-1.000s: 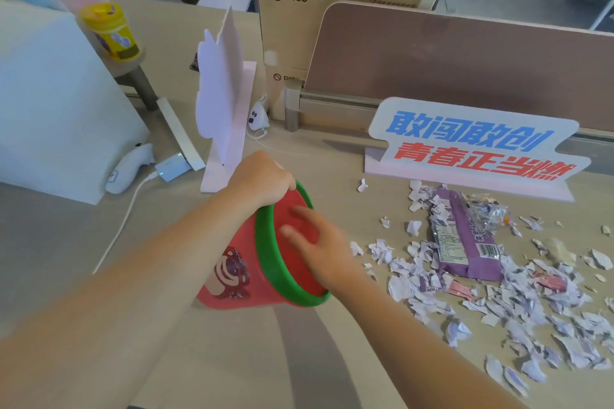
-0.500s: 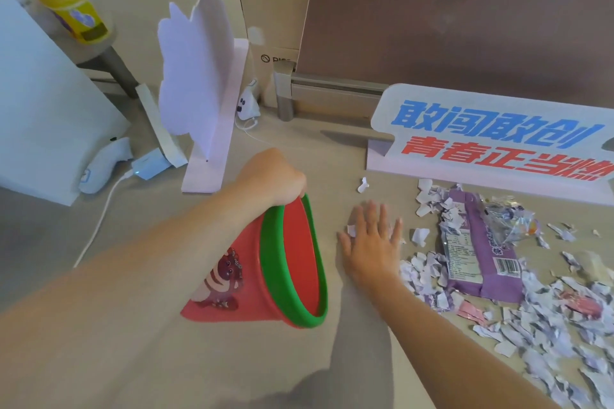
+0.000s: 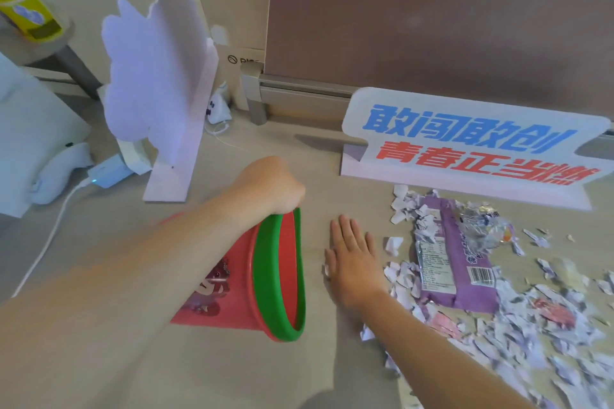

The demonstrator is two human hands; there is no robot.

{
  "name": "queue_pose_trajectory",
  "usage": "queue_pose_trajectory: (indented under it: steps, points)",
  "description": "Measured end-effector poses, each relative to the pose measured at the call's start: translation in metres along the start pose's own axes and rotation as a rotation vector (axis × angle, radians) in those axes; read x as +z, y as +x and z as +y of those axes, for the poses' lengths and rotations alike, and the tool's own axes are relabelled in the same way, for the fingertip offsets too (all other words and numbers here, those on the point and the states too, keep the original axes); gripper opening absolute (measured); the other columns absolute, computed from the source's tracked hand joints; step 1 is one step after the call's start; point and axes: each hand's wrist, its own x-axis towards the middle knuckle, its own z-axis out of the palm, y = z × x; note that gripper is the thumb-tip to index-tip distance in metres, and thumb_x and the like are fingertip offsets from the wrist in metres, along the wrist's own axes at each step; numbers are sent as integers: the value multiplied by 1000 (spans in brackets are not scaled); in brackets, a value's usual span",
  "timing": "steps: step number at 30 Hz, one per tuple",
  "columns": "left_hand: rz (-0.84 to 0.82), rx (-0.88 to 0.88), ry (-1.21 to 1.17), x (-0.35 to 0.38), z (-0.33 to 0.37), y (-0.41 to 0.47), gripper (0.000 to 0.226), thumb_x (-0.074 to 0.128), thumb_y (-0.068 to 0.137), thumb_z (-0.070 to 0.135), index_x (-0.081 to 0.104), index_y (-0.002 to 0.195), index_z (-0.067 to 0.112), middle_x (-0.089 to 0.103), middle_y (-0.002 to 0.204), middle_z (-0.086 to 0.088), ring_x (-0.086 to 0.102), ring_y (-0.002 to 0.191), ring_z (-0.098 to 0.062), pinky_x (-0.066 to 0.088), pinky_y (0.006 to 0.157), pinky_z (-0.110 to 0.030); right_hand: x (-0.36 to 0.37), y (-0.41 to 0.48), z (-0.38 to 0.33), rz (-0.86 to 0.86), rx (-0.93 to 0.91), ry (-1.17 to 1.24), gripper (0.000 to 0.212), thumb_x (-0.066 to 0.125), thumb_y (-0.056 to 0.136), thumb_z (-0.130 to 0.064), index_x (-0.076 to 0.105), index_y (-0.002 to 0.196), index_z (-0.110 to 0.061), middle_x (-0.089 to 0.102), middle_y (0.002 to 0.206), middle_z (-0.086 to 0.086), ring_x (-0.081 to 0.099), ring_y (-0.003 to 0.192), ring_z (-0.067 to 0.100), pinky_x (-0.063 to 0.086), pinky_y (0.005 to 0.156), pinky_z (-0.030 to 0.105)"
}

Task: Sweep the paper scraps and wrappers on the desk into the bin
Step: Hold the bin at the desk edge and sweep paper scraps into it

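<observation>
A red bin [image 3: 232, 289] with a green rim lies tipped on its side on the desk, its mouth facing right. My left hand [image 3: 269, 184] grips the top of the rim. My right hand [image 3: 354, 254] lies flat on the desk just right of the bin's mouth, fingers spread, with a few scraps under its edge. Several white and lilac paper scraps [image 3: 531, 339] are strewn to the right. Among them lie a purple wrapper [image 3: 455, 262], a crumpled clear wrapper [image 3: 481, 229] and a small red wrapper [image 3: 553, 310].
A lettered sign [image 3: 471, 139] stands behind the scraps, before a brown divider panel [image 3: 432, 30]. A white cut-out board [image 3: 156, 83] stands at the left, beside a white controller [image 3: 56, 173], its cable and a white box [image 3: 30, 123]. Cardboard boxes sit behind.
My right hand came out of the bin's mouth and went down flat on the desk beside the scraps. The bin stays tipped in my left hand.
</observation>
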Motion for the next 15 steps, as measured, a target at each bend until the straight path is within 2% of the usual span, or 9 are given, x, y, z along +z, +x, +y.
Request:
queue_pose_trajectory:
  steps: [2, 3, 4, 5, 6, 8, 10, 13, 15]
  points:
    - [36, 32, 5, 2, 8, -2, 23, 62, 68, 18, 47, 54, 9, 61, 69, -15, 63, 74, -36, 33, 49, -29, -6, -8, 2, -12, -9, 71, 53, 18, 96, -39, 25, 144, -18, 21, 154, -2, 12, 145, 20, 8, 118, 42]
    - [54, 45, 8, 2, 12, -4, 20, 62, 68, 19, 50, 55, 9, 58, 63, -13, 60, 71, -36, 34, 52, -29, -14, -6, 4, 37, -9, 136, 41, 26, 97, -36, 45, 129, -19, 44, 140, -3, 34, 135, 23, 24, 113, 44]
    - [70, 59, 11, 2, 16, -5, 17, 62, 68, 19, 53, 57, 9, 55, 59, -9, 57, 68, -34, 35, 53, -28, -23, -3, 7, 120, 2, 203, 29, 33, 96, -32, 57, 107, -21, 59, 115, -1, 51, 114, 26, 39, 99, 43]
    - [80, 78, 13, 3, 18, -6, 14, 62, 67, 19, 57, 58, 9, 55, 58, -6, 55, 65, -32, 35, 51, -27, -34, 2, 12, 211, 40, 250, 23, 38, 94, -28, 59, 92, -20, 61, 98, 2, 55, 97, 27, 44, 86, 40]
    - [78, 99, 13, 3, 21, -7, 12, 62, 66, 19, 61, 59, 9, 57, 57, -5, 56, 64, -30, 37, 49, -28, -43, 11, 21, 280, 104, 275, 23, 40, 93, -26, 60, 90, -16, 60, 96, 6, 54, 92, 28, 45, 82, 39]
    - [77, 123, -9, 2, 23, -6, 7, 63, 66, 20, 68, 66, 15, 69, 69, -2, 63, 71, -27, 52, 60, -33, -56, 31, 45, 334, 219, 314, 30, 40, 93, -28, 59, 105, -8, 56, 114, 13, 51, 106, 31, 44, 91, 41]
    - [99, 124, -43, -1, 22, -4, 8, 64, 66, 21, 62, 69, 27, 66, 74, 1, 59, 72, -22, 55, 75, -37, -60, 48, 69, 231, 285, 294, 42, 37, 93, -36, 48, 122, -8, 41, 133, 17, 39, 125, 36, 36, 104, 47]
    - [138, 124, -78, -6, 16, 0, 14, 65, 66, 19, 56, 69, 29, 54, 71, 3, 48, 68, -19, 53, 77, -38, -47, 59, 90, 41, 268, 101, 48, 30, 94, -45, 33, 131, -15, 26, 146, 12, 20, 138, 36, 25, 112, 52]
    - [143, 129, -95, -10, 13, 1, 15, 66, 67, 19, 56, 69, 29, 53, 71, 3, 47, 67, -19, 54, 76, -39, -38, 54, 88, 13, 222, 33, 53, 24, 94, -50, 29, 134, -16, 24, 148, 11, 16, 140, 34, 19, 115, 52]
